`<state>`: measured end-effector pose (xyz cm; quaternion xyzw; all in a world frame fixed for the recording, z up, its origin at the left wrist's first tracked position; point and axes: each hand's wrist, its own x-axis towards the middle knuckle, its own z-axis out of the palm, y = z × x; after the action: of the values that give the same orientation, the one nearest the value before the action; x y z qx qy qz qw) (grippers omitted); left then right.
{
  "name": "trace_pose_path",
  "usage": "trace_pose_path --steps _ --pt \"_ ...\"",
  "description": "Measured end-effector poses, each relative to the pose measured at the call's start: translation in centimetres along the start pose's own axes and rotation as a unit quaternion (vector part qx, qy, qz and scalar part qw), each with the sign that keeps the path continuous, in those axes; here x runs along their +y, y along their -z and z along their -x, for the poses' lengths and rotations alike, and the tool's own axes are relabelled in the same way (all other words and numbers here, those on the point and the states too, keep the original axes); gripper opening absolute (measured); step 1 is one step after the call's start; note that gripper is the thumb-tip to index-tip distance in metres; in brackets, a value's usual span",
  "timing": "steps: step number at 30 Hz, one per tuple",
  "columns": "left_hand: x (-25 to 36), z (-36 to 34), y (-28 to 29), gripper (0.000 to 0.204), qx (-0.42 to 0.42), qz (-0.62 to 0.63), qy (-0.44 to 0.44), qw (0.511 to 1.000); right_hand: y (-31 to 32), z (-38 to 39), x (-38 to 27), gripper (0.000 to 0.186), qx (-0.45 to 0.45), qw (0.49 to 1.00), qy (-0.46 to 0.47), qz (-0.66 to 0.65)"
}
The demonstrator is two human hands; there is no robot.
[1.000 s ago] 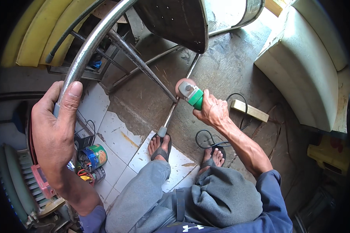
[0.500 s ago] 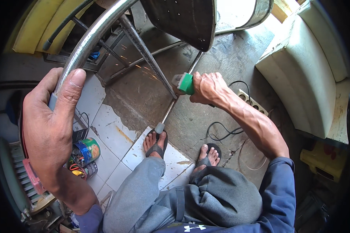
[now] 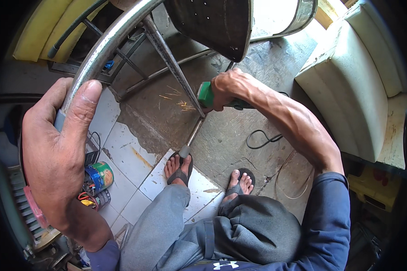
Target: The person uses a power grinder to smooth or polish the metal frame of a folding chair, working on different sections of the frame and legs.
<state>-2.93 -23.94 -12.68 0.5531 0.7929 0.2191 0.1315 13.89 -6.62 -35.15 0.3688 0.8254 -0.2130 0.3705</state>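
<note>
tbh can't make out any words or nos. here. Only clear mark's a white logo (image 3: pixel 225 265) on the navy shirt (image 3: pixel 325 221), btm edge. Green can's (image 3: pixel 104 174) label is too small 2 read.

Head camera, left one of a worn pair, as I observe it: wide fisheye, set above the wearer's lap (image 3: pixel 257 221), facing steeply down, picture upright. Left hand (image 3: pixel 54 135) near the lens, hence large; right hand (image 3: pixel 228 86) farther out; floor (image 3: pixel 217 147) and sandalled feet (image 3: pixel 172 167) deeper below. Outlines bow toward the dark circular rim.
</note>
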Motion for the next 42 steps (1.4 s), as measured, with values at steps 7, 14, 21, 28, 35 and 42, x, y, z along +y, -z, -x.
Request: trace_pose_path --steps 7,14,21,28,35,42 --pt "0.4 0.0 0.4 0.042 -0.005 0.0 0.02 1.0 2.1 -4.1 -1.1 0.051 -0.018 0.998 0.038 0.038" --pt "0.2 -0.2 0.3 0.042 -0.006 -0.013 0.005 1.0 1.9 -3.0 0.5 0.052 0.015 0.999 0.022 0.04" --pt "0.0 -0.1 -0.2 0.043 -0.002 -0.005 0.003 1.0 -3.0 -0.3 3.3 0.044 0.134 0.99 -0.044 -0.028" --pt "0.2 -0.1 0.6 0.041 -0.009 -0.004 0.019 1.0 -10.7 1.0 4.0 0.06 0.287 0.934 -0.051 -0.208" --pt "0.4 -0.3 0.7 0.041 -0.022 -0.016 0.036 0.999 -15.3 2.6 2.4 0.068 0.274 0.93 -0.033 -0.241" --pt "0.4 -0.5 0.3 0.037 -0.023 0.007 0.039 0.999 -14.3 0.2 6.9 0.063 0.308 0.893 -0.107 -0.309"
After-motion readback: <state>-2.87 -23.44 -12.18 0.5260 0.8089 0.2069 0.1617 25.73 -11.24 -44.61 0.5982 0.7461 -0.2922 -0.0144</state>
